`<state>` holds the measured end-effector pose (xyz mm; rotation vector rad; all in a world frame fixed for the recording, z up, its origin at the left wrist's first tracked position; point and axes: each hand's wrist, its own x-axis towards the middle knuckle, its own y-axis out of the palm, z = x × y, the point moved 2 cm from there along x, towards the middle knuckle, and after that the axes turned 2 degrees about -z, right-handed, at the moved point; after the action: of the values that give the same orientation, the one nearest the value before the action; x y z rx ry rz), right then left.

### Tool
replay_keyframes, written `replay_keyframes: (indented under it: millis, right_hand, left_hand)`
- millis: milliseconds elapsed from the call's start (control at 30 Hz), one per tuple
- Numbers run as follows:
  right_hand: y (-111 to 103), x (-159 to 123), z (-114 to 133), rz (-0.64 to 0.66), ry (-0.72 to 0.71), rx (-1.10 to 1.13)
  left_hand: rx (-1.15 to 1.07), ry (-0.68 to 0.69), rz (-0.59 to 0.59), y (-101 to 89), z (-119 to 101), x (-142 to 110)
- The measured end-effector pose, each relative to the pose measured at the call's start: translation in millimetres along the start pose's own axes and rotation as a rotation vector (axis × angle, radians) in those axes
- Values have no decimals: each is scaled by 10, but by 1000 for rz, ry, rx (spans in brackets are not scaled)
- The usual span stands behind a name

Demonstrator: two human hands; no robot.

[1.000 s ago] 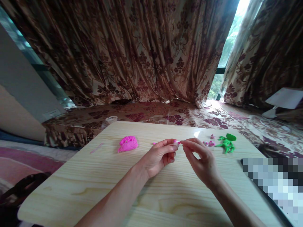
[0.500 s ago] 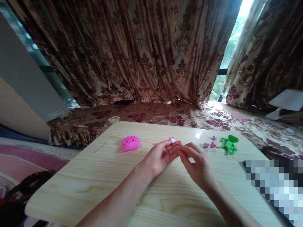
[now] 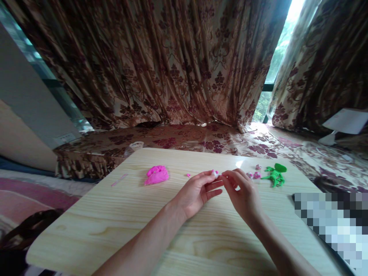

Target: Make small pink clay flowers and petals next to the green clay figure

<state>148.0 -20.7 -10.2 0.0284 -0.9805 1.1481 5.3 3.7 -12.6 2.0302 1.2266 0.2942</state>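
Holds one white ball point(image 3: 215, 174) with pink spots up over the table point(image 3: 115, 222), pinched between thumb and finger of the left hand point(image 3: 197, 193), with the lower fingers spread loose, probably to leave the spotted side bare toward the right hand point(image 3: 243, 191). Has the right thumb and fingertips bunched close just beside the ball; cannot tell how tightly, or on what. Shows three more spotted balls point(image 3: 257, 175) beside one green figure point(image 3: 276, 176), perhaps grouped there out of the hands' way. Includes, leftward, one pink lump point(image 3: 156, 175), one pink bit point(image 3: 188, 175), one pink strip point(image 3: 119, 180).
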Motion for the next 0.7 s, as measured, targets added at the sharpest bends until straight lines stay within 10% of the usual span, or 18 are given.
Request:
replay_keyframes:
  millis: [267,700]
  right_hand:
    - [-39,45,-25,56,289,432]
    - [-43,38,25,40,215,428]
  left_hand:
    - [88,60,-5,-1,2,-16]
    - [104,30,66,9,2,-34]
